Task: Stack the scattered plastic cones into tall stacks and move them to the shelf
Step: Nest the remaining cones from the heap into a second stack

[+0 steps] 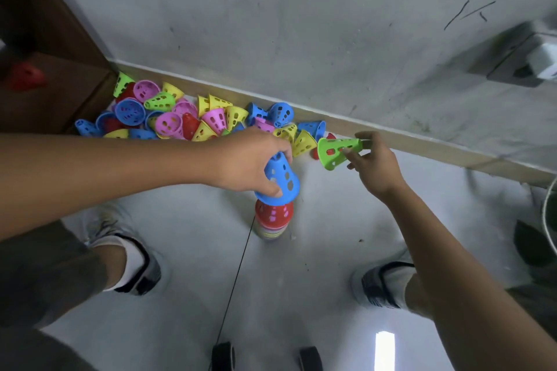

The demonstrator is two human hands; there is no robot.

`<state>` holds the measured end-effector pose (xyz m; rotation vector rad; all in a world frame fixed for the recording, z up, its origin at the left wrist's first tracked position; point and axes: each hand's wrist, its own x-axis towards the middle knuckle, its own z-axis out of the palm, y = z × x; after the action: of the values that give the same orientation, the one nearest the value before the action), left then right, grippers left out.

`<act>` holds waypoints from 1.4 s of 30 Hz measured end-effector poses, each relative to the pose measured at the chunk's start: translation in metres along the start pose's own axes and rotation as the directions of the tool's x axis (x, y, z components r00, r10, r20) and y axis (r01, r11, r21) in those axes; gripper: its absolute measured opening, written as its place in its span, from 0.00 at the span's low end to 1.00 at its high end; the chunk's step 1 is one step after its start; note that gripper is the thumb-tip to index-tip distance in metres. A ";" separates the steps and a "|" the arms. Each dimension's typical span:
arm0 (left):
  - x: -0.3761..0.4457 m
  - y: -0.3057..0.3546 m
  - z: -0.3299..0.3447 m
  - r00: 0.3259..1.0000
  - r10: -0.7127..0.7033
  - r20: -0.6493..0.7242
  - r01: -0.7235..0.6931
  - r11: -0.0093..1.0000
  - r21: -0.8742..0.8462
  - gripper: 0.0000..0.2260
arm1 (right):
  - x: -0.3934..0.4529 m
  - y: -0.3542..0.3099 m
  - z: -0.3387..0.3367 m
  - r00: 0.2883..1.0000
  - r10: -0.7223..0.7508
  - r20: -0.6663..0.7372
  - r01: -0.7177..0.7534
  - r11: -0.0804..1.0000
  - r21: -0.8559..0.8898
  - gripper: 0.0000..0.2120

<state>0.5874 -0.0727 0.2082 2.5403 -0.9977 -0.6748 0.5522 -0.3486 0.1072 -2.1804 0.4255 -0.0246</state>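
A heap of scattered perforated plastic cones (180,117) in blue, pink, yellow, green and red lies on the floor along the wall. In front of it stands a stack of cones (272,218) with a red cone on top. My left hand (244,164) grips a blue cone (281,179) right above that stack. My right hand (373,164) pinches a green cone (334,152) by its narrow end, tipped on its side, just right of the heap. A red cone (25,77) sits on the brown shelf (60,93) at the far left.
A grey wall with a wooden skirting board (391,138) runs behind the heap. My two shoes (132,262) stand on the pale floor either side of the stack. A thin black cord (235,277) runs down from the stack. A wall socket (530,60) is at the right.
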 end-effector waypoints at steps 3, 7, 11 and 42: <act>-0.001 0.001 0.014 1.000 -0.021 -0.010 0.020 0.999 -0.050 0.19 | -0.010 -0.012 0.001 1.000 -0.016 0.009 0.016 0.999 0.047 0.19; 0.001 0.000 0.039 0.999 -0.022 -0.028 0.019 0.994 -0.107 0.18 | -0.016 -0.026 0.000 0.998 -0.055 0.019 0.053 0.996 0.070 0.17; 0.002 -0.006 0.063 0.995 -0.064 -0.080 0.048 0.981 -0.188 0.18 | -0.018 -0.035 0.001 0.996 -0.086 0.028 0.081 0.988 0.131 0.13; -0.034 -0.130 0.103 0.962 -0.245 -0.119 0.234 0.967 -0.097 0.29 | -0.061 -0.078 0.051 0.754 -0.220 0.619 0.318 0.947 -0.050 0.15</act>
<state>0.5813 0.0293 0.0725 2.6176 -0.6115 -0.5905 0.5263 -0.2474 0.1453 -2.2319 -0.2727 0.5591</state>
